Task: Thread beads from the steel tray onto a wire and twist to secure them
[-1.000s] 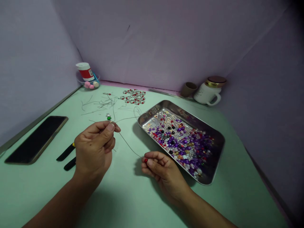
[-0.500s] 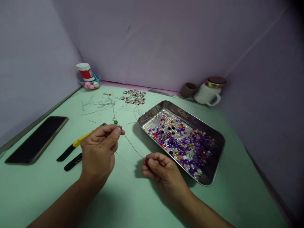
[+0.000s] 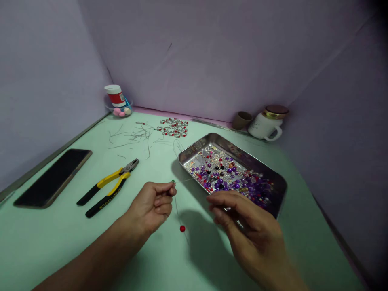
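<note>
Left of the tray, my left hand [image 3: 154, 206] is closed, pinching a thin wire [image 3: 177, 208] between thumb and forefinger. A small green bead [image 3: 173, 182] shows at those fingertips. Below them a round red bead [image 3: 182, 228] hangs on the wire, near its lower end. My right hand [image 3: 245, 226] is raised over the near side of the metal tray [image 3: 194, 178], fingers curved and apart, with nothing visible in them. It hides part of the tray and of the mixed beads [image 3: 230, 169] inside.
Yellow-and-black pliers [image 3: 110, 186] and a phone [image 3: 54, 178] lie at left. Farther back are wire scraps [image 3: 138, 133], a red-beaded wire piece [image 3: 174, 127] and a clear bowl [image 3: 131, 106] holding a white-and-red container [image 3: 116, 97]. A brown cup [image 3: 241, 120] and lidded white mug [image 3: 262, 123] stand behind the tray.
My right hand has let go of the red bead, which now hangs on the wire, and moved right to the tray. My left hand has moved right and down, uncovering the pliers.
</note>
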`<state>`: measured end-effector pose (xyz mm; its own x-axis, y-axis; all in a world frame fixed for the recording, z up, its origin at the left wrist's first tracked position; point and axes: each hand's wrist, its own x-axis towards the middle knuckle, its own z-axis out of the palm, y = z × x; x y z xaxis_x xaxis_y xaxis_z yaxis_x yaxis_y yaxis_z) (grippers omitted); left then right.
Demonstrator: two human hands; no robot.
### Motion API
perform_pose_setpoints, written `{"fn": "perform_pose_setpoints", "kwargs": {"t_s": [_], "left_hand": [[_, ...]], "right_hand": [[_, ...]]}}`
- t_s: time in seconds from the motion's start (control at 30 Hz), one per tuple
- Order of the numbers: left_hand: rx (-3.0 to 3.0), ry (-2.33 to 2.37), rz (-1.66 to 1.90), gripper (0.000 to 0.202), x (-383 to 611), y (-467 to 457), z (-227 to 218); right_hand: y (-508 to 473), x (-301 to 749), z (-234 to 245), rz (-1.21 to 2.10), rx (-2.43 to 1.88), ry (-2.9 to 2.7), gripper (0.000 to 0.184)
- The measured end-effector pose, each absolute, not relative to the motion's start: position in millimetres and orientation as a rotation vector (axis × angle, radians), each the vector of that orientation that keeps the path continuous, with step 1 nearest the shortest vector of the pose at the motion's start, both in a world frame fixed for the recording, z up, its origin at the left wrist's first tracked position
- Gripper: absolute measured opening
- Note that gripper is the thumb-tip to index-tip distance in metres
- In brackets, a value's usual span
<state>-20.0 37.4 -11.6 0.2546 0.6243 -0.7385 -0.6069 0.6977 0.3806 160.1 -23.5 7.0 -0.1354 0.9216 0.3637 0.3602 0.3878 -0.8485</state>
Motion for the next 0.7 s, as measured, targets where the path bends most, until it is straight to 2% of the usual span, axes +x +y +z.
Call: {"fn": "perform_pose_setpoints", "kwargs": {"t_s": [0.2,0.43,0.6,0.7], "left_hand": [[0.024,1.021,0.819,0.013,-10.7,26.8,-11.2],[0.156,1.049,0.842,0.007,2.6,10.2,-15.1],[0.358,1.122,0.887,0.006,9.7,1.9,-15.6],[0.412,1.105,0.868,0.011,11.7,-0.6,-15.6]], "right_hand": [[-20.3,159.2,-6.7,0.402,-0.887,-2.147,0.023],[-19.2,152.4,-19.8,0.045,-1.005,-2.151,0.022],[-15.5,151.3,-11.2,-0.005,-1.082,-2.099,0.014],[-14.1,152.7,-12.5,0.121,-1.078,-2.108,0.015]]}}
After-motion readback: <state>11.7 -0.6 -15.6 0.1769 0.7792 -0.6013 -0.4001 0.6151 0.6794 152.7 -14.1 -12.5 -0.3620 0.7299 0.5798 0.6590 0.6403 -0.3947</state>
